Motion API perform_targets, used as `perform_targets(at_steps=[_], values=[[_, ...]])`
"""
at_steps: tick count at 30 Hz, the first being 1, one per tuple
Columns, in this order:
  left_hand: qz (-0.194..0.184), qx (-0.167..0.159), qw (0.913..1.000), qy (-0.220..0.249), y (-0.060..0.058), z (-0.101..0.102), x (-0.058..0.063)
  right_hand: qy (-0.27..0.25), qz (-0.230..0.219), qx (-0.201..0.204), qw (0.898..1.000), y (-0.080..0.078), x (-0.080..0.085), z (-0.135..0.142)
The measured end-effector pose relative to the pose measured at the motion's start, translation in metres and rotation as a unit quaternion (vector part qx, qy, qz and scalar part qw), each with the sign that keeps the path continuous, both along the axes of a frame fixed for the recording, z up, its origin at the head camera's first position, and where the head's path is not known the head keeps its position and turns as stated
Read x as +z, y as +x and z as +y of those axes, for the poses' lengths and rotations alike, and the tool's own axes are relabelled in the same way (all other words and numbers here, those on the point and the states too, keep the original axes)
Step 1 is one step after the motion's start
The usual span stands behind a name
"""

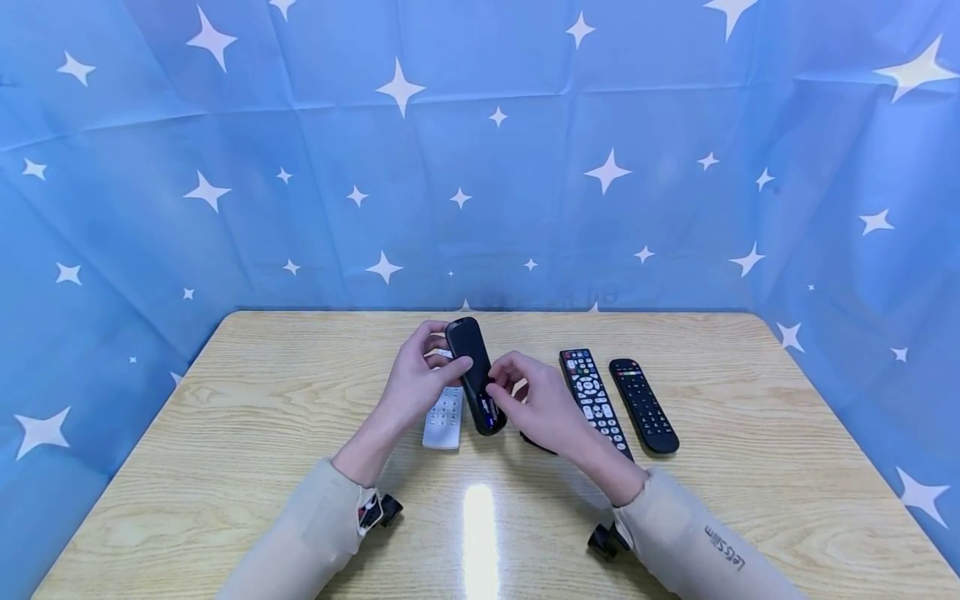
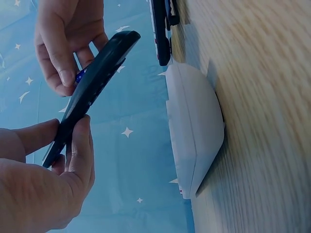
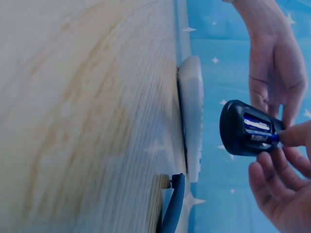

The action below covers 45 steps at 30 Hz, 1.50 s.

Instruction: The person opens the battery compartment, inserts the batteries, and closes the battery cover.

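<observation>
My left hand (image 1: 423, 371) grips the upper end of a black remote control (image 1: 468, 346), thumb on its face and fingers behind. The remote is held tilted above the table, its back turned up with an uncovered battery compartment. Inside, a blue-and-silver battery (image 3: 256, 124) shows in the right wrist view. At the compartment's end, my right hand (image 1: 543, 400) pinches a blue battery (image 3: 273, 139) between thumb and fingers. Its blue end (image 2: 80, 75) also shows beside the fingertips in the left wrist view. Under the remote lies a white remote control (image 1: 444, 421), partly covered by the left hand.
To the right lie a black remote with white buttons (image 1: 588, 387) and a smaller black remote (image 1: 647, 408). A dark curved piece (image 3: 174, 206) rests on the table near the right hand, mostly hidden by it from above. Behind the wooden table (image 1: 300, 367) hangs a blue starred cloth (image 1: 480, 167).
</observation>
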<state>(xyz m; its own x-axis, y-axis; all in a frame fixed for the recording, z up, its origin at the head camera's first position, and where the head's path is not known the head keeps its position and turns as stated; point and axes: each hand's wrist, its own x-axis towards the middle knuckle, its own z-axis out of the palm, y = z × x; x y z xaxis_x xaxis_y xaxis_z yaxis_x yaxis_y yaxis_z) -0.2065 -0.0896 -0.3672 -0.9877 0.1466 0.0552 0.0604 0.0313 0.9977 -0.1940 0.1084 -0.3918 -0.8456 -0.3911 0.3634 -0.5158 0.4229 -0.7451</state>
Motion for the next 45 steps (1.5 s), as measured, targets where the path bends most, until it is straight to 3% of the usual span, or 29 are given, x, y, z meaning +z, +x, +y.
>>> perform_targets(at_steps=[6,13,20,29,41,45], values=[[0.013,0.003,0.9999,-0.01,0.013,0.002,0.019,-0.006,-0.062,-0.009,0.998,-0.003,-0.002,0.002],[0.017,0.0,0.9998,-0.01,0.014,0.002,0.021,0.013,-0.118,0.012,0.993,-0.004,-0.002,0.004],[0.012,0.001,0.9999,-0.004,0.014,0.002,0.021,0.017,-0.146,0.039,0.988,-0.005,0.0,0.005],[0.008,0.0,1.0,0.003,0.015,0.003,0.021,0.006,-0.148,0.04,0.988,-0.004,0.001,0.004],[0.012,0.003,0.9999,0.001,0.015,0.002,0.021,0.018,-0.125,0.074,0.989,-0.003,-0.001,0.005],[0.007,-0.002,1.0,0.002,0.008,0.001,0.008,0.029,-0.121,0.07,0.99,-0.003,0.0,0.005]])
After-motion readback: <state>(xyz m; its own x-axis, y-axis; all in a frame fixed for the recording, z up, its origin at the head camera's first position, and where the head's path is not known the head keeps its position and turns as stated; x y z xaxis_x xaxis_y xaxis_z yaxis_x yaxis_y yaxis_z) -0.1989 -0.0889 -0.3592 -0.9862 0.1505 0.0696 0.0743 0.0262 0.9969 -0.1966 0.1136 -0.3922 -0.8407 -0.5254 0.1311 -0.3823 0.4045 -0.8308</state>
